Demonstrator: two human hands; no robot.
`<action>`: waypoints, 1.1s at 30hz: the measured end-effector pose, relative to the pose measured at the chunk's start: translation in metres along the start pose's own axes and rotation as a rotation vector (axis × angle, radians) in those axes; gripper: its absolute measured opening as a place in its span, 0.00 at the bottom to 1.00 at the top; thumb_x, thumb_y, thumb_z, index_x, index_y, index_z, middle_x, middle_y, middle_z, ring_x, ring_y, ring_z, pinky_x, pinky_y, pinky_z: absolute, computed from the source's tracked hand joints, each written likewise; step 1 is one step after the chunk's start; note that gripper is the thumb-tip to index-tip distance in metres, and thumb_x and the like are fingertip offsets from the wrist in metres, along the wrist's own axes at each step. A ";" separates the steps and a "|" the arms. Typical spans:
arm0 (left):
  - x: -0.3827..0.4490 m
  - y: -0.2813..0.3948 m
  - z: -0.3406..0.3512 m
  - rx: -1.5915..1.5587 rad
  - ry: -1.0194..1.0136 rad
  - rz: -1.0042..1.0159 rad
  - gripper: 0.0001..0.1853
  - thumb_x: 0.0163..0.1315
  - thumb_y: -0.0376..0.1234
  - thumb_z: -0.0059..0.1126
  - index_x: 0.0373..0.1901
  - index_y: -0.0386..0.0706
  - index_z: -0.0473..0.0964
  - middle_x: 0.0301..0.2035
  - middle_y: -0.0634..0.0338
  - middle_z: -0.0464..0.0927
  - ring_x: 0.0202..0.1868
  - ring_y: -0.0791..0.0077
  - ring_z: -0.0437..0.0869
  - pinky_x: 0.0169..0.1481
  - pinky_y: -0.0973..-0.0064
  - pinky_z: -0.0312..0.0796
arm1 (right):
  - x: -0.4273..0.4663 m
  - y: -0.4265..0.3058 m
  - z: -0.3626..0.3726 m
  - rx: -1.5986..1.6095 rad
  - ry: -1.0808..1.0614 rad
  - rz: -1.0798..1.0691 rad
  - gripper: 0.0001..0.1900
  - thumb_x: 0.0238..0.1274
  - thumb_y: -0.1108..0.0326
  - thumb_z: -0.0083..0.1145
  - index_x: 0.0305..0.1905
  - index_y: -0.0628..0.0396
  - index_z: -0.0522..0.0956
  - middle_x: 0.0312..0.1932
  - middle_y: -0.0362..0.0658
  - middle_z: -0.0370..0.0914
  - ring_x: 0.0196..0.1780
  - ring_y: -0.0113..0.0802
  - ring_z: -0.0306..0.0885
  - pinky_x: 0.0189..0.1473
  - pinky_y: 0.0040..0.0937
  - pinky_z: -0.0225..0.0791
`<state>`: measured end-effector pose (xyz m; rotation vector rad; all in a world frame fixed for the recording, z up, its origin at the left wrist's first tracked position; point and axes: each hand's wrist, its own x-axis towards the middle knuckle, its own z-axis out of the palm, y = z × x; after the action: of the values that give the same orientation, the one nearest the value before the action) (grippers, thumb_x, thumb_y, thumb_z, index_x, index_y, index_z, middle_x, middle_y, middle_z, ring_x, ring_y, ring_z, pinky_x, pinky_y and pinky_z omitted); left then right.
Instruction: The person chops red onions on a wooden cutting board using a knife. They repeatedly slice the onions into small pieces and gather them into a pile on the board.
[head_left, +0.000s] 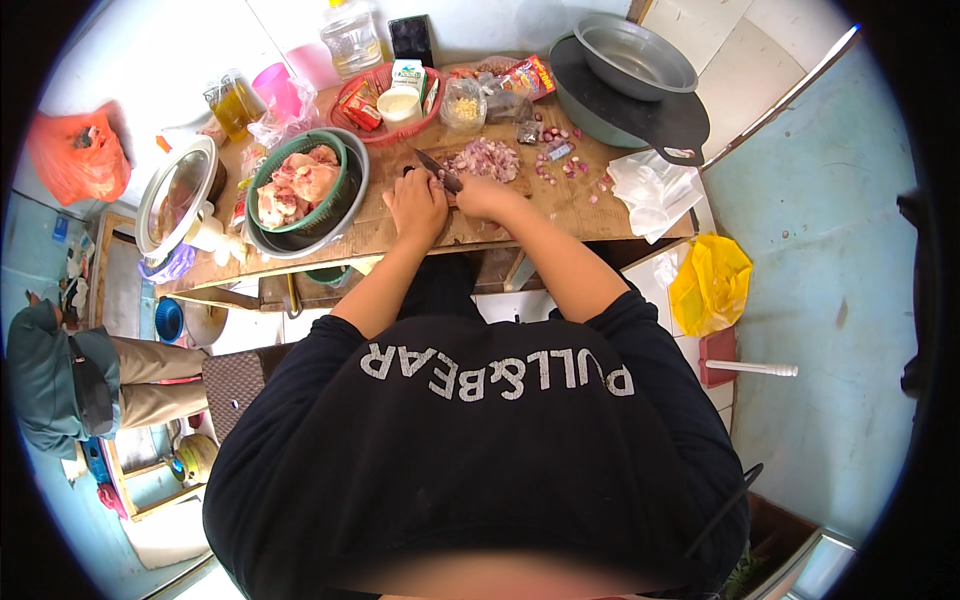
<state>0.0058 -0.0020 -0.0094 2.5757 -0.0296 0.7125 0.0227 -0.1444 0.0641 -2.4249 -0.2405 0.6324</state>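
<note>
My right hand (484, 197) is closed on the handle of a kitchen knife (439, 170), whose dark blade points up and left past the fingers of my left hand (417, 199). My left hand lies low beside the blade, its fingers bent over the board's left side; what they press on is hidden. A pile of chopped shallots (486, 158) rests on the wooden cutting board (517, 189), just beyond my hands. Whole small shallots (574, 166) are scattered on the table to the right. A green basket of raw chicken pieces (298, 184) sits in a grey basin left of my left hand.
Behind the board are a red basket (382, 137), a plastic tub of peeled cloves (465, 111) and packets. Large basins (637, 60) stand at the back right, white plastic bags (656, 191) at the right edge. A lidded pot (178, 196) stands left. A person (67, 375) is at far left.
</note>
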 end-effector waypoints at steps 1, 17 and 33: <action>0.000 0.000 0.000 0.001 -0.008 -0.015 0.07 0.61 0.37 0.49 0.35 0.44 0.71 0.35 0.58 0.74 0.43 0.58 0.74 0.49 0.57 0.57 | 0.001 -0.001 -0.007 0.041 -0.023 0.027 0.20 0.63 0.63 0.44 0.58 0.61 0.69 0.41 0.61 0.80 0.35 0.54 0.83 0.35 0.48 0.75; 0.000 0.000 -0.001 -0.027 -0.006 -0.049 0.08 0.58 0.36 0.49 0.37 0.44 0.70 0.38 0.57 0.73 0.46 0.58 0.72 0.50 0.55 0.56 | -0.006 0.008 0.012 -0.184 0.180 -0.063 0.18 0.62 0.67 0.42 0.54 0.64 0.71 0.39 0.60 0.81 0.38 0.55 0.83 0.38 0.49 0.76; -0.004 0.001 -0.003 0.004 0.063 -0.120 0.13 0.57 0.35 0.52 0.44 0.45 0.70 0.46 0.55 0.71 0.53 0.54 0.69 0.54 0.52 0.55 | -0.002 0.013 0.017 -0.176 0.146 -0.011 0.19 0.62 0.65 0.43 0.55 0.61 0.72 0.50 0.62 0.79 0.55 0.57 0.78 0.58 0.49 0.69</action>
<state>0.0010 -0.0023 -0.0083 2.5326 0.1458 0.7476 0.0127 -0.1467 0.0454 -2.6228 -0.2584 0.4420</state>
